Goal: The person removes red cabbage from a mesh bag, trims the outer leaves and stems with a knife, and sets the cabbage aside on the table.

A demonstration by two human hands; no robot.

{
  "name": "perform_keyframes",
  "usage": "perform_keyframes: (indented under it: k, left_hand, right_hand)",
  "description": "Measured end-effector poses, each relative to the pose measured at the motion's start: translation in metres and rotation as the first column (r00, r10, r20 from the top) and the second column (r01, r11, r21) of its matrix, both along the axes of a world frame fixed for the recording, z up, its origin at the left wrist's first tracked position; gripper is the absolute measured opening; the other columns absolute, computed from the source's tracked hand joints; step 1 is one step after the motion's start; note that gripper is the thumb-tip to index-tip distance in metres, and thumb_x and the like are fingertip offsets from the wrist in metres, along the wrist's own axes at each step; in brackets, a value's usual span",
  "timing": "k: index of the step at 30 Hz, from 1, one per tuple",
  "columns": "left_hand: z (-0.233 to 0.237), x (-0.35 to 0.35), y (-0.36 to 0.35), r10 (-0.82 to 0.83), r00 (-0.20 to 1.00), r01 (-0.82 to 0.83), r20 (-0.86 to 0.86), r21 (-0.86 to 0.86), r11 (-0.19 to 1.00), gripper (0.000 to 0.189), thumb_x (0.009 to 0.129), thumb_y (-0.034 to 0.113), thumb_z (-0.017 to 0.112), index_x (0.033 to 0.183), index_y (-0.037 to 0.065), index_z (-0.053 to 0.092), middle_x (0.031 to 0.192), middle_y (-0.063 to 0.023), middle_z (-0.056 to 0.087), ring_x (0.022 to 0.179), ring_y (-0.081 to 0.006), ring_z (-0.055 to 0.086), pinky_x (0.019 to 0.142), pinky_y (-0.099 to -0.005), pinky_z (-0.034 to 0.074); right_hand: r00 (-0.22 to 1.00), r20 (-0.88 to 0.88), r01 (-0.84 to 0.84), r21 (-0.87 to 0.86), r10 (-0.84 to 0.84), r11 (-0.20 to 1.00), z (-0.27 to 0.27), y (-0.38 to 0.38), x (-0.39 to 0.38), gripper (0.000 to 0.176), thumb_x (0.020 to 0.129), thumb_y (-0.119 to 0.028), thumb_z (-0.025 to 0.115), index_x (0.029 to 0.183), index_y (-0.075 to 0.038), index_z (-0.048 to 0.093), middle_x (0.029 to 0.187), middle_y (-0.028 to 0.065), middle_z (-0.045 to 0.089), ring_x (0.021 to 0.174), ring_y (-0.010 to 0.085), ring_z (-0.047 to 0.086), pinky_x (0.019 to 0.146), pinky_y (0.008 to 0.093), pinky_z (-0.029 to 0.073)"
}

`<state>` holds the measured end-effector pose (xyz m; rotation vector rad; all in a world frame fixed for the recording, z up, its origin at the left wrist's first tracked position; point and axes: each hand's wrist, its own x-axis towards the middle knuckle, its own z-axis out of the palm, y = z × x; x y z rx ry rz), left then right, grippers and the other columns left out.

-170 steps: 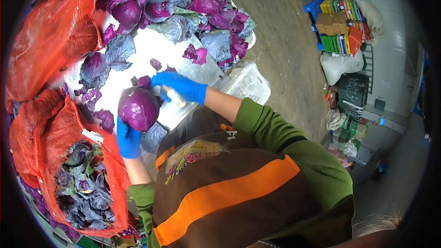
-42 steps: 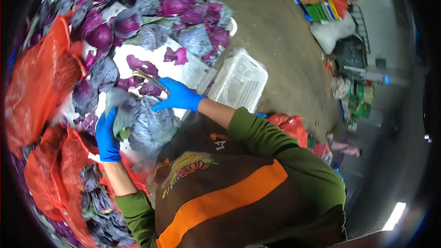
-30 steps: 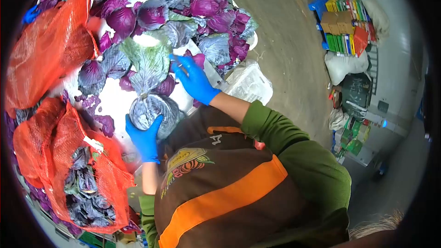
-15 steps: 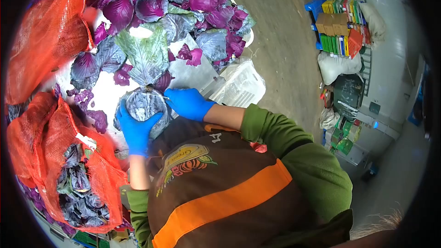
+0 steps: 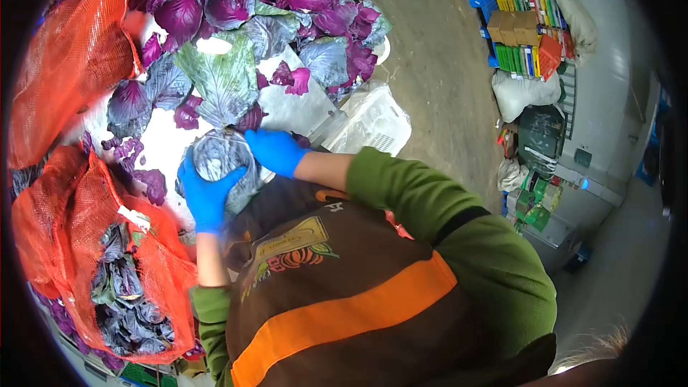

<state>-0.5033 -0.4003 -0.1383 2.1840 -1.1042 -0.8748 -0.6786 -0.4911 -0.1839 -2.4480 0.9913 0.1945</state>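
A red cabbage head (image 5: pixel 215 156) with dusty grey-purple outer leaves rests at the near edge of a white table (image 5: pixel 294 111). My left hand (image 5: pixel 204 197), in a blue glove, cups it from below and from the near side. In a matching blue glove, my right hand (image 5: pixel 272 150) is closed and pressed against the cabbage's right side. It is blurred, and the knife it held half a second ago is hidden. A large loose green-purple leaf (image 5: pixel 218 82) lies just beyond the cabbage.
Trimmed purple leaves (image 5: pixel 301 7) pile at the table's far end. An orange net sack (image 5: pixel 107 258) of cabbages stands at my left, another (image 5: pixel 64 50) further back. A white plastic crate (image 5: pixel 373 125) sits on the concrete floor to the right; coloured crates (image 5: pixel 530 36) and sacks stand beyond.
A big outer leaf came off the cabbage and lies behind it. My right hand swung back from the far side onto the cabbage's right flank. My left hand keeps its hold.
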Motion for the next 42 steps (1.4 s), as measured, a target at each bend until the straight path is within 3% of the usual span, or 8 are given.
perform_keyframes:
  k: [8,14,19,28,36,38,40,42]
  left_hand:
    - [0.002,0.003,-0.007,0.114,0.993,-0.109,-0.044,0.105,0.988,0.099,0.055,0.041,0.090,0.131,-0.003,0.045,0.125,-0.0221,0.049,0.116,-0.0324,0.050,0.099,-0.0410,0.041]
    - [-0.024,0.046,0.000,0.163,0.837,-0.153,-0.523,0.064,0.986,0.090,0.060,0.027,0.090,0.131,-0.005,0.045,0.123,-0.0178,0.056,0.111,-0.0252,0.055,0.096,-0.0349,0.044]
    - [-0.033,0.054,-0.006,0.260,0.759,-0.220,-0.598,0.140,0.965,0.077,0.068,0.026,0.086,0.128,-0.005,0.049,0.115,-0.0140,0.062,0.102,-0.0206,0.059,0.093,-0.0314,0.045]
    - [-0.029,0.058,-0.006,0.314,0.803,-0.226,-0.507,0.229,0.947,0.076,0.068,0.029,0.085,0.126,-0.006,0.051,0.115,-0.0162,0.062,0.102,-0.0219,0.059,0.091,-0.0327,0.046]
    - [-0.012,0.031,0.070,0.107,0.833,-0.181,-0.543,-0.084,0.980,0.101,0.065,0.017,0.086,0.145,0.001,0.026,0.140,-0.0178,0.040,0.127,-0.0259,0.041,0.107,-0.0366,0.034]
    - [0.014,0.027,0.073,0.198,0.768,-0.256,-0.610,-0.008,0.967,0.096,0.069,0.018,0.084,0.144,0.000,0.028,0.140,-0.0171,0.040,0.128,-0.0263,0.039,0.108,-0.0376,0.033]
    - [0.024,0.018,0.052,0.445,0.746,-0.559,-0.496,-0.103,0.823,0.088,0.073,0.020,0.082,0.143,-0.001,0.032,0.141,-0.0186,0.038,0.129,-0.0278,0.039,0.108,-0.0380,0.032]
    - [-0.020,0.011,0.042,0.472,0.847,-0.523,-0.244,-0.222,0.823,0.089,0.073,0.027,0.081,0.140,-0.006,0.033,0.141,-0.0239,0.037,0.129,-0.0314,0.038,0.109,-0.0399,0.031]
  right_hand:
    - [0.997,-0.076,0.021,0.277,0.001,0.961,0.013,-0.015,-0.005,0.020,0.091,-0.015,0.043,0.102,0.002,0.046,0.082,0.0235,0.064,0.069,0.0396,0.065,0.057,0.0503,0.050]
    - [0.999,0.038,-0.030,0.155,0.024,0.987,-0.025,-0.015,0.010,0.017,0.088,-0.013,0.045,0.101,-0.001,0.046,0.077,0.0195,0.062,0.067,0.0379,0.064,0.055,0.0482,0.050]
    - [0.996,0.083,-0.030,0.081,0.024,0.996,-0.054,-0.013,0.027,0.017,0.088,-0.014,0.046,0.099,-0.001,0.047,0.077,0.0193,0.061,0.066,0.0365,0.064,0.054,0.0460,0.051]
    - [0.999,0.026,-0.032,0.172,0.028,0.985,-0.038,-0.032,0.041,0.024,0.091,-0.015,0.039,0.103,0.000,0.054,0.083,0.0228,0.065,0.077,0.0399,0.065,0.065,0.0485,0.052]
    - [0.976,0.016,-0.217,0.097,0.216,0.971,-0.001,-0.019,0.036,0.022,0.089,-0.018,0.046,0.101,-0.004,0.057,0.079,0.0192,0.065,0.068,0.0361,0.065,0.056,0.0476,0.051]
    - [0.982,0.037,-0.188,0.088,0.185,0.978,0.013,0.002,0.038,0.022,0.088,-0.017,0.047,0.103,-0.003,0.057,0.077,0.0184,0.065,0.068,0.0351,0.065,0.056,0.0468,0.051]
    - [0.982,-0.002,-0.189,0.102,0.190,0.977,0.016,0.015,0.038,0.020,0.089,-0.016,0.047,0.102,-0.004,0.056,0.076,0.0174,0.064,0.068,0.0347,0.066,0.056,0.0465,0.051]
    - [0.979,0.058,-0.198,0.030,0.196,0.980,0.016,0.016,0.038,0.020,0.090,-0.017,0.046,0.101,-0.004,0.056,0.077,0.0174,0.065,0.068,0.0347,0.066,0.057,0.0463,0.051]
